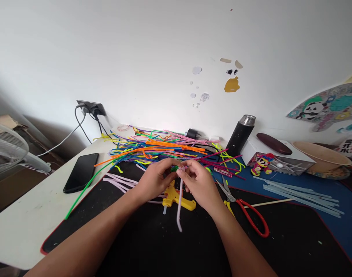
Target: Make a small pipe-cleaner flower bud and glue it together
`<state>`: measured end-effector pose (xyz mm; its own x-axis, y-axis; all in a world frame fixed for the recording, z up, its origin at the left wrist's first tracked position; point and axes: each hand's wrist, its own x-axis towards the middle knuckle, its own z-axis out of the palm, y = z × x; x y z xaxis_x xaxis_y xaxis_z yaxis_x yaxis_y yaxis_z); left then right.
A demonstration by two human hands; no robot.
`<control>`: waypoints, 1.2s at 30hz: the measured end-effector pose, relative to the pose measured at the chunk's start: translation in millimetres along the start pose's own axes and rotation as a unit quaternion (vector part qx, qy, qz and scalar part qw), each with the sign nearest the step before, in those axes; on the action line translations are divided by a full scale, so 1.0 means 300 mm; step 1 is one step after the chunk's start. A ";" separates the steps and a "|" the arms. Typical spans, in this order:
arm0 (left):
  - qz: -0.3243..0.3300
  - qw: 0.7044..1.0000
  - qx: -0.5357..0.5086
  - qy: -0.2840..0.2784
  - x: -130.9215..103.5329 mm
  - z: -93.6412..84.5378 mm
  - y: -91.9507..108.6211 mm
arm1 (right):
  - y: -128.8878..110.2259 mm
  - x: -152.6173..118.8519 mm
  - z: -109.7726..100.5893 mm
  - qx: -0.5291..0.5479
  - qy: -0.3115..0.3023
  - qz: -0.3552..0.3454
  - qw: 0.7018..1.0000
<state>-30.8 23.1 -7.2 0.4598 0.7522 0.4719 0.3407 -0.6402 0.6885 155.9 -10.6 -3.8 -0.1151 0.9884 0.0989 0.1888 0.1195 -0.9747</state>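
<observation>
My left hand and my right hand meet over the black mat, fingertips pinched close together. A pale lilac pipe cleaner runs down from my right fingers, its lower end slightly bent. Between the fingertips of my left hand shows a small green piece, mostly hidden. Whether the two are joined I cannot tell. Just below my hands lies a yellow hot glue gun, a glue stick poking from its rear. Several more lilac pipe cleaners lie to the left, partly behind my left forearm.
Red-handled scissors lie partly spread at right. Behind my hands is a heap of coloured pipe cleaners. A black thermos, a small doll and several glue sticks are at right. At left lies a phone.
</observation>
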 end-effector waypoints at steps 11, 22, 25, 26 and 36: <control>-0.024 1.000 -0.011 0.006 -0.001 -0.002 -0.012 | -0.008 0.009 -0.005 0.069 0.019 0.042 0.997; -0.048 0.996 -0.073 0.011 0.003 -0.001 -0.022 | -0.023 0.014 -0.014 0.213 0.017 0.078 0.974; -0.053 0.995 -0.089 0.009 0.002 0.002 -0.024 | -0.022 0.013 -0.013 0.209 0.017 0.080 0.974; -0.055 0.994 -0.092 0.009 0.002 0.003 -0.025 | -0.022 0.013 -0.013 0.208 0.018 0.080 0.975; -0.066 0.992 -0.103 0.029 0.000 0.007 -0.038 | -0.028 0.010 -0.016 0.223 0.020 0.087 0.971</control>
<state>-32.9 30.1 -16.0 0.3728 0.8389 0.3967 0.2168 -0.4944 0.8418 158.7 -8.3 5.7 -0.0805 0.9939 -0.0752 -0.2408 -0.0926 -0.9662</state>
